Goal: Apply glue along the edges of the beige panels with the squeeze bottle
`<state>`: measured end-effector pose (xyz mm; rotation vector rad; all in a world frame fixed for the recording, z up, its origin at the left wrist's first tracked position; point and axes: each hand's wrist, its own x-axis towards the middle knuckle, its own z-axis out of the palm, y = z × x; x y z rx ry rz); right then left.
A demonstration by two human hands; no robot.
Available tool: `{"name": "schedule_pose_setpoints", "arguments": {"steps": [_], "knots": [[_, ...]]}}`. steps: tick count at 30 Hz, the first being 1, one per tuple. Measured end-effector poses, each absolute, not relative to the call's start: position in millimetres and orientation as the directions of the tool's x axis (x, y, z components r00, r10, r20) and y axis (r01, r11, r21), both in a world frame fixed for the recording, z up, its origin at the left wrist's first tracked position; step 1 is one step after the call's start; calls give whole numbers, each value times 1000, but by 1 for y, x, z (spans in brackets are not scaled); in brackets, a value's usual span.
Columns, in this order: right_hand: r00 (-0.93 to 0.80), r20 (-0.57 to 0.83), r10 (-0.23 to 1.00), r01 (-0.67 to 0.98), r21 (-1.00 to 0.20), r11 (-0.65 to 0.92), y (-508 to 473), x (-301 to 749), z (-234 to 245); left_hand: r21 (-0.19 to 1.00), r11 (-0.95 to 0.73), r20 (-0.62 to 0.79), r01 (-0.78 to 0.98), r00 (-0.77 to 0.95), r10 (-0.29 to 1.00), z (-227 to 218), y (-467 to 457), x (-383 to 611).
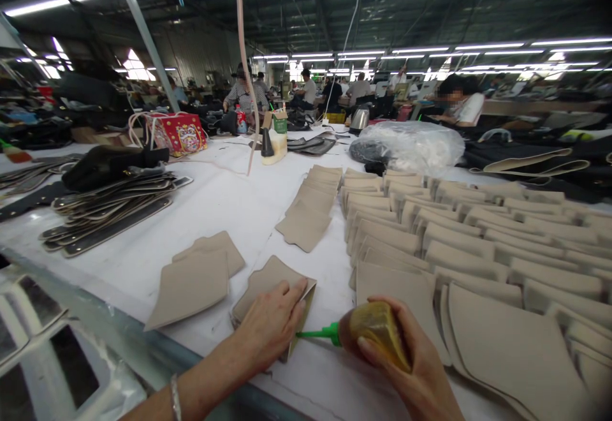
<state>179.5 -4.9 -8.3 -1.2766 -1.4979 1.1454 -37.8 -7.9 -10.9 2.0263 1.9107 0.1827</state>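
My left hand (pixel 270 322) lies flat with fingers stretched over a beige leather-like piece (pixel 272 275), pressing it on the table. Its right edge is raised and shows a yellowish inner side. In my right hand (pixel 415 357) is a glue bottle (pixel 375 332), tilted on its side, with amber liquid in it. Its thin green nozzle (pixel 318 333) points left, and the tip meets that raised edge, close to my left fingers. Two similar beige pieces (pixel 194 287) overlap to the left of my left hand.
Rows of overlapping beige pieces (pixel 507 332) cover the table's right side. A short line of them (pixel 306 220) runs up the middle. Dark strap-like parts (pixel 115 210) are stacked at left. Behind stand a red bag (pixel 179 134), a white container (pixel 275 148) and a clear plastic bag (pixel 415 143).
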Motion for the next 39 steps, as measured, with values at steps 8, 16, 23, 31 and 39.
{"name": "schedule_pose_setpoints", "arguments": {"steps": [8, 16, 23, 31, 39], "knots": [[-145, 49, 988, 223, -972, 81, -1, 181, -10, 340, -44, -131, 940, 94, 987, -12, -8, -37], [-190, 78, 979, 241, -962, 124, 4, 182, -11, 327, -60, -128, 943, 107, 986, -12, -6, -38], [-127, 139, 982, 313, -934, 172, 14, 189, -6, 340, -62, -135, 938, 114, 984, -12, -6, -39], [-210, 144, 967, 291, -935, 202, 16, 192, -5, 326, -62, -147, 943, 116, 982, -12, -6, -39], [-324, 187, 927, 313, -904, 291, 15, 195, -6, 333, -66, -140, 941, 119, 983, -12, -6, -39]]}}
